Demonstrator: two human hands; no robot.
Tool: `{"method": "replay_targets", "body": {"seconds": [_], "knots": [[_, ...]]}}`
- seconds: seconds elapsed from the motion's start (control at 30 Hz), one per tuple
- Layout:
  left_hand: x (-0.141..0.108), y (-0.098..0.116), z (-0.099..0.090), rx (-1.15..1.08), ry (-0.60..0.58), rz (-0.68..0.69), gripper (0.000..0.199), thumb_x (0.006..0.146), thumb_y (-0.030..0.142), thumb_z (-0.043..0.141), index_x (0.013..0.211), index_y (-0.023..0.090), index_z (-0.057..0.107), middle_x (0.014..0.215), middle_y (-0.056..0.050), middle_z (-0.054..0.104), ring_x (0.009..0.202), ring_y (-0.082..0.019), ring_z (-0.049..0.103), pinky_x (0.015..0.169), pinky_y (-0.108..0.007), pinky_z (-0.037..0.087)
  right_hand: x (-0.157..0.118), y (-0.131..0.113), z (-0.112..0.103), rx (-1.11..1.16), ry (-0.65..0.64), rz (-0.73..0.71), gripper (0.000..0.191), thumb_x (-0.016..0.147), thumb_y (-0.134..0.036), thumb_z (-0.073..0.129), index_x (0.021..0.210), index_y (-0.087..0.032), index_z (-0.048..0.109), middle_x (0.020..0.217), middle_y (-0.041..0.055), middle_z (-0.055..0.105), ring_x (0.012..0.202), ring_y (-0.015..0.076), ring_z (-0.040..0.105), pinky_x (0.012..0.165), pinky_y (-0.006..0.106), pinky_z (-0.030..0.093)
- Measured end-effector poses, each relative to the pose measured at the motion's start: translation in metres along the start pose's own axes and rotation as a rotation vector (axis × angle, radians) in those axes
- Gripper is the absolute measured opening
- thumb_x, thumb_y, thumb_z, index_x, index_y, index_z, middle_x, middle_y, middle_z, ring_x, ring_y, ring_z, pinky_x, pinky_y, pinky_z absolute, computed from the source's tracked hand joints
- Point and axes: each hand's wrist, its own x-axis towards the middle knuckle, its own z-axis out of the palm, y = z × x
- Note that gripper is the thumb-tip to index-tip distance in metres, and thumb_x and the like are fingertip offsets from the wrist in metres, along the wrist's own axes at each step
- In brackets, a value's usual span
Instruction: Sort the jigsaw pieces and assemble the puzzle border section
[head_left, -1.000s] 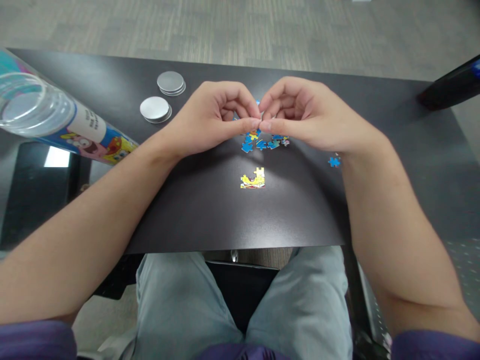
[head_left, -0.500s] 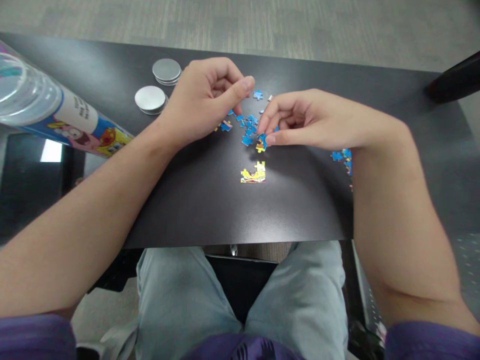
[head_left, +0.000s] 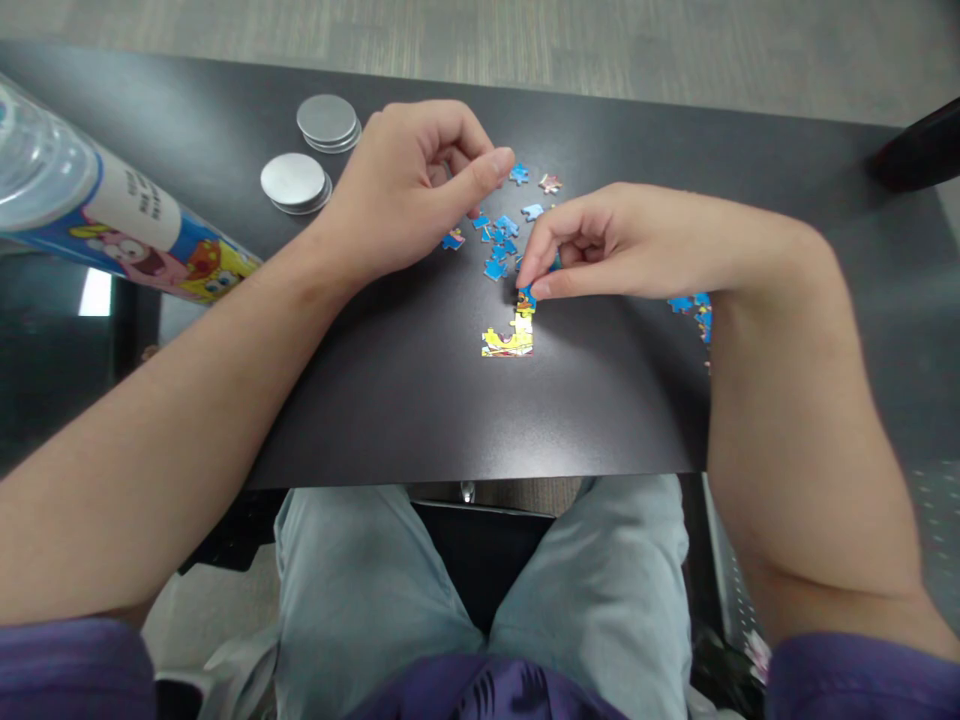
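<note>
My right hand (head_left: 585, 240) pinches a blue and yellow puzzle piece (head_left: 527, 298) between thumb and fingertips. This piece is at the upper right end of a joined yellow puzzle section (head_left: 508, 344) on the dark table; whether the two interlock cannot be made out. My left hand (head_left: 435, 185) hovers beside the loose blue puzzle pieces (head_left: 499, 245), fingers curled and thumb tip near the index finger. Anything inside that closed hand is hidden. One multicoloured puzzle piece (head_left: 453, 240) lies just below its fingers.
Two small stacks of silver discs, a back stack (head_left: 328, 120) and a front stack (head_left: 295, 183), stand at left. A clear-topped cartoon canister (head_left: 150, 215) leans in from the left. More blue pieces (head_left: 701, 310) lie by my right forearm. A black object (head_left: 911, 155) is at far right.
My right hand has brought its puzzle piece down to the yellow section, closing the gap between them. The left hand has stayed nearly still. The view has shifted slightly.
</note>
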Motion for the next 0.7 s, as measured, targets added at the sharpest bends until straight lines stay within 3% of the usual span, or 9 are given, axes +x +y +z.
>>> {"method": "replay_targets", "body": {"seconds": [0.23,0.47,0.57,0.7], "knots": [[-0.001,0.002,0.000,0.021,-0.013,-0.018,0.042,0.107,0.072,0.074,0.105,0.031,0.077,0.105,-0.005,0.086,0.092,-0.025,0.074,0.085,-0.044,0.053,0.001,-0.001,0.002,-0.029,0.016,0.009,0.022,0.106,-0.051,0.105,0.112,-0.030,0.099,0.097,0.0007,0.087,0.082,0.0212,0.064,0.073,0.038,0.045],[0.001,-0.005,0.002,0.061,0.053,0.016,0.041,0.106,0.072,0.071,0.101,0.033,0.080,0.097,-0.003,0.085,0.078,-0.021,0.056,0.076,-0.044,0.041,0.001,-0.004,0.002,-0.053,0.062,0.091,0.023,0.092,-0.048,0.111,0.108,-0.039,0.100,0.089,-0.0022,0.081,0.084,0.0254,0.069,0.073,0.040,0.046],[0.001,-0.009,0.004,0.056,0.080,0.053,0.039,0.106,0.071,0.072,0.097,0.033,0.078,0.096,-0.002,0.086,0.077,-0.022,0.058,0.079,-0.045,0.046,0.002,-0.004,0.003,-0.078,0.080,0.090,0.020,0.092,-0.049,0.109,0.106,-0.039,0.099,0.090,-0.0025,0.082,0.084,0.0254,0.069,0.073,0.040,0.045],[0.000,-0.014,0.005,0.098,0.084,0.127,0.034,0.107,0.065,0.074,0.093,0.033,0.076,0.097,-0.002,0.090,0.086,-0.024,0.072,0.091,-0.046,0.056,0.003,-0.007,0.004,-0.132,0.137,0.060,0.020,0.094,-0.052,0.108,0.101,-0.038,0.095,0.090,-0.0034,0.079,0.084,0.0253,0.068,0.073,0.041,0.044]]}}
